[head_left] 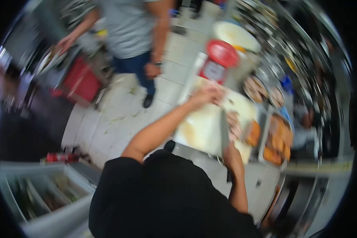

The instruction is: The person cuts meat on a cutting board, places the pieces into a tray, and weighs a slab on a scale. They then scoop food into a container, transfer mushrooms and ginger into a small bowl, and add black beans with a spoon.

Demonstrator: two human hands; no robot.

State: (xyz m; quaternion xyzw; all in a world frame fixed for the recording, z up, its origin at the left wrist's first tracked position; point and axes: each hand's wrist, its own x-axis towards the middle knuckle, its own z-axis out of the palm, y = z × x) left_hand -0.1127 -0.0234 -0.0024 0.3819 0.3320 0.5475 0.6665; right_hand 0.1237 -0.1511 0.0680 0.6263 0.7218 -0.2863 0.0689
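My right hand (pixel 233 156) is wrapped round the handle of a large knife (pixel 225 131), its blade standing beside cut meat pieces (pixel 234 125) on the pale cutting board (pixel 194 129). Near the board's far edge, my left hand (pixel 207 96) is closed around pinkish meat (pixel 217 95); motion blurs the fingers. An orange-brown piece (pixel 252 133) lies at the right of the board. Just beyond the board stands a red kitchen scale (pixel 222 55) with a round top.
A metal tray (pixel 262 152) of orange-brown pieces and bowls (pixel 256 89) of meat stand at the right. Another person (pixel 131 31) stands ahead on the left, one hand at a plate (pixel 49 59). A red crate (pixel 82 81) and an open chiller (pixel 47 190) are at left.
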